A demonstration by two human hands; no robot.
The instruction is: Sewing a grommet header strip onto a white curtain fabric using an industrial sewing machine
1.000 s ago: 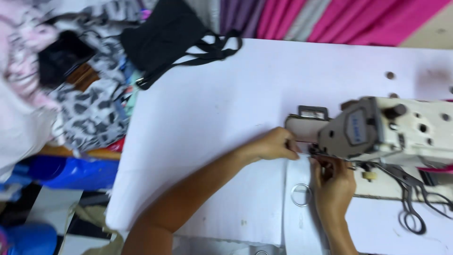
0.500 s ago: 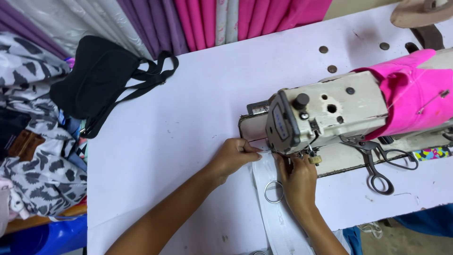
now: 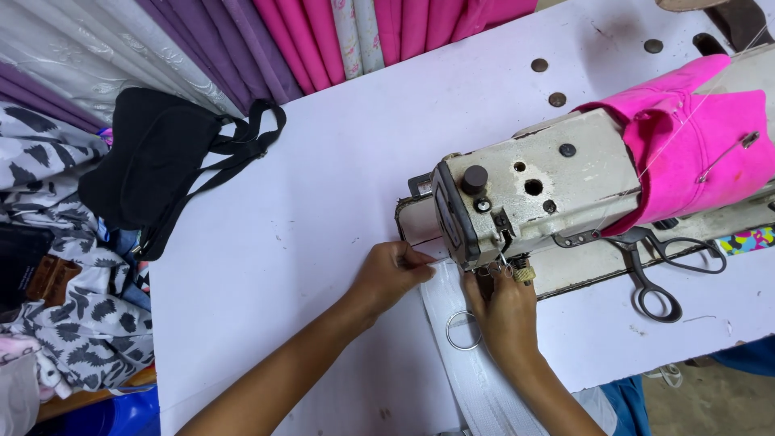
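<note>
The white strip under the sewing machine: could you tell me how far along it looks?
Done: the white strip already lies under the sewing machine head. In hand: the left hand pinches its edge beside the head, and the right hand has its fingertips at the needle area. Left: most of the strip trails toward the table edge, with a metal ring on it; any stitching is too small to tell. The scissors lie untouched.

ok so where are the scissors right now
In the head view the black scissors lie at right on the white table, along the near edge of the sewing machine, just right of the right hand.
</note>
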